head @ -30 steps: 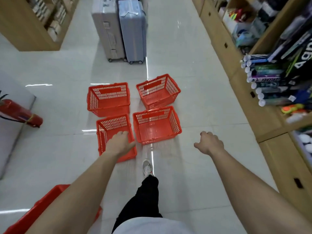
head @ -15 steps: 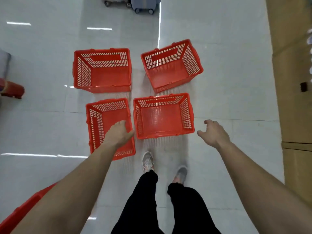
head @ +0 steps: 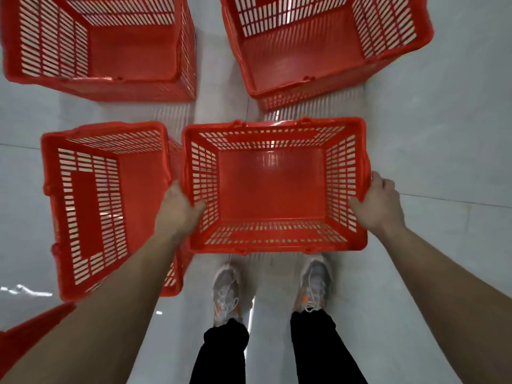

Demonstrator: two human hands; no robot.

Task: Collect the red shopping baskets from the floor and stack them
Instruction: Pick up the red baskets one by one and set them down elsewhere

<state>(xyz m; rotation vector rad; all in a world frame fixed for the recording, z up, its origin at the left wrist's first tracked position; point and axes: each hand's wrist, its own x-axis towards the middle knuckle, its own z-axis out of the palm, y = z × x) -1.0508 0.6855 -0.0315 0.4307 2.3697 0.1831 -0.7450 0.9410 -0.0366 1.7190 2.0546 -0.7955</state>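
Red basket (head: 273, 189) spans between left hand (head: 177, 209) and right hand (head: 378, 203) grip.

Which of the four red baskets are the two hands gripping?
The near right basket, just in front of the shoes. The left hand and right hand grip its side rims; the other three baskets are untouched.

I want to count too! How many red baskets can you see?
4, maybe 5: held basket in the middle, near-left basket, far-left basket, far-right basket; a red corner at the bottom left may be another.
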